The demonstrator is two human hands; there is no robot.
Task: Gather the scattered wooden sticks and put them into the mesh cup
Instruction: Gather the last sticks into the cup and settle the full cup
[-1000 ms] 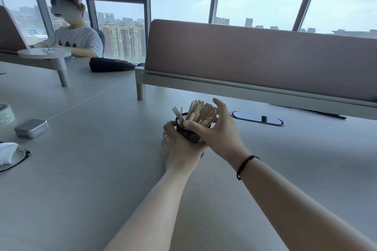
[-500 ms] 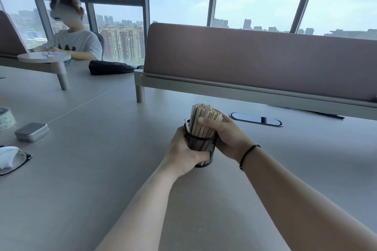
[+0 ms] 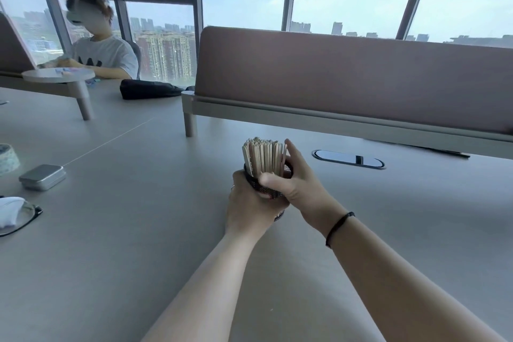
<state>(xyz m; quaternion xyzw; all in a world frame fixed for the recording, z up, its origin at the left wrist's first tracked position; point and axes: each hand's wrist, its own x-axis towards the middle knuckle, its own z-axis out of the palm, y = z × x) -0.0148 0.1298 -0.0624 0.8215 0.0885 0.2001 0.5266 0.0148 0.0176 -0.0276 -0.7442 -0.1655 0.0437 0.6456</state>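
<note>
Holding: both my hands were wrapped round the black mesh cup (image 3: 270, 189) above the grey table (image 3: 138, 258), at the middle of my view.
Left hand (image 3: 249, 208): fingers curled about the cup's lower wall from the 9 o'clock side, gripping it; whether the base touched the table I could not tell.
Right hand (image 3: 301, 189): thumb laid across the front of the cup just under the rim, fingers reaching round the back at 3 o'clock and touching the bundle there; a dark band sat on that wrist.
Wooden sticks (image 3: 263, 157): they stood upright in the cup as one tight bundle, tops well above the rim.
At 9 o'clock: a small metal tin (image 3: 42, 176) lay well apart from the cup, with a roll of tape (image 3: 7, 157) beyond it at the table's edge of view.
At 2 o'clock: an oval cable port (image 3: 348, 159) was set into the table near the cup.
At 12 o'clock, farther: a brownish desk divider (image 3: 347, 75) stood across the table.
At 10 o'clock, farthest: another person (image 3: 102, 53) sat at the table by the windows, a black pouch (image 3: 147, 89) beside them.
</note>
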